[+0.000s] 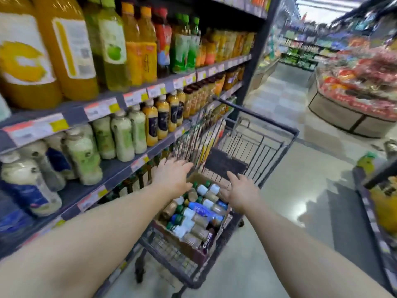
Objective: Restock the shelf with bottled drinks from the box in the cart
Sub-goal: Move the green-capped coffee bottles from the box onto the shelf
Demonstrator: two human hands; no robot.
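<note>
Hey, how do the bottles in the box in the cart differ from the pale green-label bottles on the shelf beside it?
The bottles in the box lie on their sides, jumbled together; the pale green-label bottles stand upright in a neat row. The box bottles are mixed, with white, green and blue caps and tan or blue contents; the shelf bottles all look alike, milky with pale caps. Both groups are small capped drink bottles.

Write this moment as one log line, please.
phase: reaching | left hand: open, empty | right hand: open, empty | target: box of bottles in cart
</note>
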